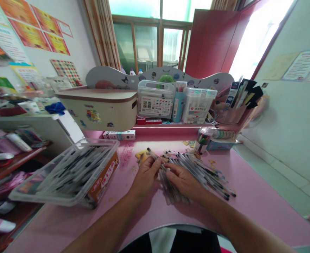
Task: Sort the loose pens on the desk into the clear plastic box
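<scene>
Both hands meet over the middle of the pink desk. My left hand (146,172) is closed on a clear pen (152,153), its black end pointing up and away from me. My right hand (182,179), touching the left, wraps round a bunch of clear pens (168,191) whose lower ends fan out beneath the palm. Just beyond and to the right lies a loose pile of similar pens (202,172) with dark tips. Part of the held bunch is hidden by my fingers.
Left of my hands stands a clear plastic bin (102,142) full of pens. At the back, a shelf (170,131) carries a lidded cream box (112,112), marker cases (156,100) and a pen holder (230,112). A jar (203,138) and blue box (219,144) stand at back right.
</scene>
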Demonstrator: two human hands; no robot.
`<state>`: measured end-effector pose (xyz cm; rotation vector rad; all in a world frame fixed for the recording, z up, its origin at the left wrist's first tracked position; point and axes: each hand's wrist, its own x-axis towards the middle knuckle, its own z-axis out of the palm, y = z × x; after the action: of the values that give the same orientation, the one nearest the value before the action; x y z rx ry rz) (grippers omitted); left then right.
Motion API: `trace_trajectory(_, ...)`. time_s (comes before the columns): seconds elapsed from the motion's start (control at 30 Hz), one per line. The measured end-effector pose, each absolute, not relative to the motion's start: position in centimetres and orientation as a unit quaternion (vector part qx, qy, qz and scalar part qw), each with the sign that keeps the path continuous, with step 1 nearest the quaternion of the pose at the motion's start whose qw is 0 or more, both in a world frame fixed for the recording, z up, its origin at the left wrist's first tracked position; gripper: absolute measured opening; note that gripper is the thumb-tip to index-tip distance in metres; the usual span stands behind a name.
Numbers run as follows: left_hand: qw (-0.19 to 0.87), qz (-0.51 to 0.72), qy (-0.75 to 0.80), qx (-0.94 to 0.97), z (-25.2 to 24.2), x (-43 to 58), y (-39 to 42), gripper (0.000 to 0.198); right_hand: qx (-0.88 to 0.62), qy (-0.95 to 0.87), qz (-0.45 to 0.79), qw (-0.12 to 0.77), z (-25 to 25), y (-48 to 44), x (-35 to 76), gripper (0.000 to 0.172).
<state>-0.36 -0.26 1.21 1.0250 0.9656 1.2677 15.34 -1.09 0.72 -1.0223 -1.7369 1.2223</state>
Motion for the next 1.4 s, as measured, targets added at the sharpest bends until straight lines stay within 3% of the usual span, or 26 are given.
trace_trajectory(0.17,0.653,0.519,0.356,0.421,0.6,-0.9,0.4,0.033,-0.425,-0.598,0.513,0.445,0.6,-0.6,16.1,0.032)
trace_trajectory(0.3,0.723,0.446,0.290,0.442,-0.1,-1.1,0.5,0.049,-0.441,-0.536,0.550,0.464,0.7,-0.2,16.2,0.031)
trace_trajectory(0.57,0.811,0.370,0.209,0.402,-0.7,-1.3,0.4,0.024,-0.446,-0.554,0.557,0.429,0.7,0.0,16.5,0.048)
trace_trajectory(0.67,0.813,0.426,0.212,0.336,0.1,-1.0,-0.1,0.016,-0.439,-0.513,0.593,0.438,0.4,0.1,16.5,0.047)
trace_trajectory(0.87,0.740,0.507,0.297,0.327,0.8,-0.3,-0.7,0.027,-0.456,-0.468,0.606,0.453,-0.2,0.5,16.5,0.045)
trace_trajectory(1.23,0.730,0.503,0.365,0.284,0.0,-0.4,0.0,0.026,-0.419,-0.490,0.602,0.471,-0.2,0.1,16.3,0.030)
trace_trajectory(1.4,0.721,0.520,0.343,0.302,-0.2,-0.3,-0.1,0.024,-0.449,-0.543,0.573,0.419,-0.2,0.2,16.6,0.045)
